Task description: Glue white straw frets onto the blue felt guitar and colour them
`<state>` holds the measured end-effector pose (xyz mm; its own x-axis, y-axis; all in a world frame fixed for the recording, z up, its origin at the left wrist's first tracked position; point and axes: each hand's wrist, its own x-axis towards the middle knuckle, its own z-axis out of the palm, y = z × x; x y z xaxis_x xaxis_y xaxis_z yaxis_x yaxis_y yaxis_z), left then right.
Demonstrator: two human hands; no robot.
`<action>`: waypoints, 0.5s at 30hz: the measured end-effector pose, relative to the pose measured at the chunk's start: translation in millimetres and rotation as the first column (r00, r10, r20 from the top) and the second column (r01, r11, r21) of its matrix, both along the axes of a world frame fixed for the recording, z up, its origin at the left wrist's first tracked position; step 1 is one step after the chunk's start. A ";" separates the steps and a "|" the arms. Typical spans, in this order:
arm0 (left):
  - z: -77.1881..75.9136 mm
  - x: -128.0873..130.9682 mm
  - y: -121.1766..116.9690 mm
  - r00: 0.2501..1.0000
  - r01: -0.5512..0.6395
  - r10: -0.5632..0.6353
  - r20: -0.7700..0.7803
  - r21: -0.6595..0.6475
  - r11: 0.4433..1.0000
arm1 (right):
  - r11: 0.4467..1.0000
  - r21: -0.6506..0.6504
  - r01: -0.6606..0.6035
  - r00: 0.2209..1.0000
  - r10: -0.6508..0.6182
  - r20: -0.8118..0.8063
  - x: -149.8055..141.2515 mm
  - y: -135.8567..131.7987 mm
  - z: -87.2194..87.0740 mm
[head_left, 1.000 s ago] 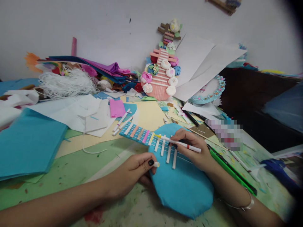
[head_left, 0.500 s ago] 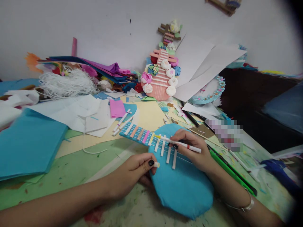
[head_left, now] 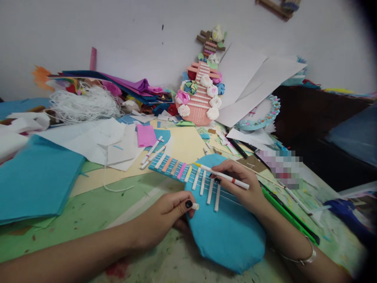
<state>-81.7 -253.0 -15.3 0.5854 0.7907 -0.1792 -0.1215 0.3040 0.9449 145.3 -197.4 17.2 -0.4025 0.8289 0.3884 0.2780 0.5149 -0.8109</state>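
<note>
A blue paper guitar (head_left: 226, 232) lies on the table in front of me, its neck (head_left: 171, 165) crossed by white, orange, pink and yellow frets. My right hand (head_left: 244, 188) rests on the guitar body and grips a white marker (head_left: 224, 176) whose yellow tip points left, just above the frets. My left hand (head_left: 167, 216) presses on the left rim of the guitar body, thumb and fingers pinched round a small white marker cap (head_left: 195, 206).
Two more markers (head_left: 151, 151) lie on cream paper beyond the neck. A blue sheet (head_left: 35, 177) is at the left, tangled white string (head_left: 82, 104) and coloured papers behind it. A pink flower-decorated guitar (head_left: 202, 94) leans on the wall. A green knife (head_left: 288, 214) lies at the right.
The marker's yellow tip has lifted slightly up off the frets. Both hands otherwise stay where they were.
</note>
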 end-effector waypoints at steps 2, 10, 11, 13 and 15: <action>0.5 0.6 -0.2 1.000 -0.003 0.004 -0.024 0.036 0.999 | 0.997 -0.045 0.059 0.997 -0.061 -0.056 -2.3 0.0 2.3; 1.2 1.9 1.2 0.996 0.018 -0.007 -0.093 0.114 0.993 | 0.990 -0.093 0.110 0.950 -0.132 -0.281 -15.2 -7.1 19.6; 1.5 1.6 1.3 0.995 0.022 -0.009 -0.103 0.125 0.992 | 0.991 -0.107 0.077 0.947 -0.106 -0.303 -17.8 -7.9 21.3; 1.7 1.0 1.3 0.993 0.034 -0.015 -0.120 0.152 0.988 | 0.989 -0.144 0.032 0.947 -0.076 -0.313 -24.8 -7.5 24.6; 1.2 0.4 1.5 0.991 0.044 -0.020 -0.132 0.182 0.982 | 0.982 -0.182 0.042 0.952 -0.095 -0.292 -34.4 -4.2 28.1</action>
<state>-81.3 -251.4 -14.0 0.5927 0.7981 -0.1080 0.0121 0.1253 0.9920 110.9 -201.6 45.2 -0.2303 0.9149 0.3316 0.0397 0.3494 -0.9361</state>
